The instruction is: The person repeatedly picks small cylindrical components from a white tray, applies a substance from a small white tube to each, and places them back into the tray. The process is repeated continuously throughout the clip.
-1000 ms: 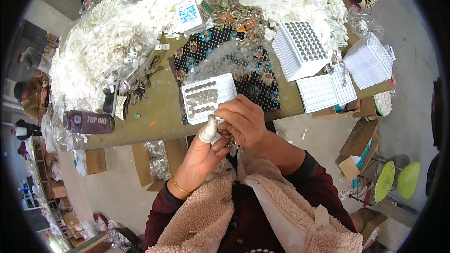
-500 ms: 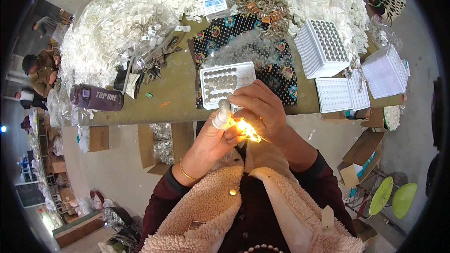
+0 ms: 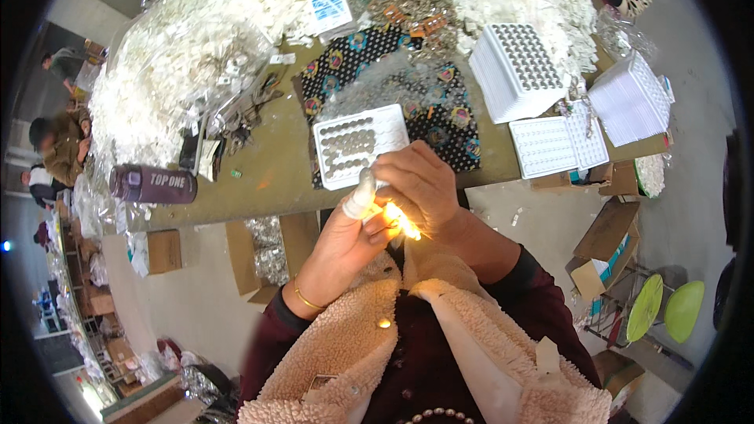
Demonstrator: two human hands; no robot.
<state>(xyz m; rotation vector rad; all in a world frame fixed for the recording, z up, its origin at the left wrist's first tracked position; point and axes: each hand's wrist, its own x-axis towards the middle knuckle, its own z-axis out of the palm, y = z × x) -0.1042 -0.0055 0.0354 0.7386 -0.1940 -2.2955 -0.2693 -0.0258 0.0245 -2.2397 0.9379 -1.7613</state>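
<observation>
In front of my chest, my left hand (image 3: 334, 243) is closed on a bundle of small glowing yellow lights (image 3: 403, 221). A whitish cover with a grey tip (image 3: 362, 195) wraps its thumb. Close against it, my right hand (image 3: 430, 192) has its fingers bent and pinched together near the left thumb; what lies in them is hidden. Just beyond the hands, a white tray (image 3: 389, 127) lies at the table's near edge, with rows of round silver button cells (image 3: 349, 141) in it. Under the tray spreads a black dotted cloth (image 3: 463, 122).
White small pieces (image 3: 149, 94) are heaped across the table (image 3: 275, 149). A purple bottle (image 3: 153, 184) lies at the left. To the right are a stack of filled trays (image 3: 518, 71), white trays (image 3: 542, 148) and another stack (image 3: 631, 100). Cardboard boxes (image 3: 298, 247) stand below. Other people sit around.
The view has shifted a little, so the table's things sit farther left. My hands stay together around the glowing lights, with the right fingers slightly changed in place.
</observation>
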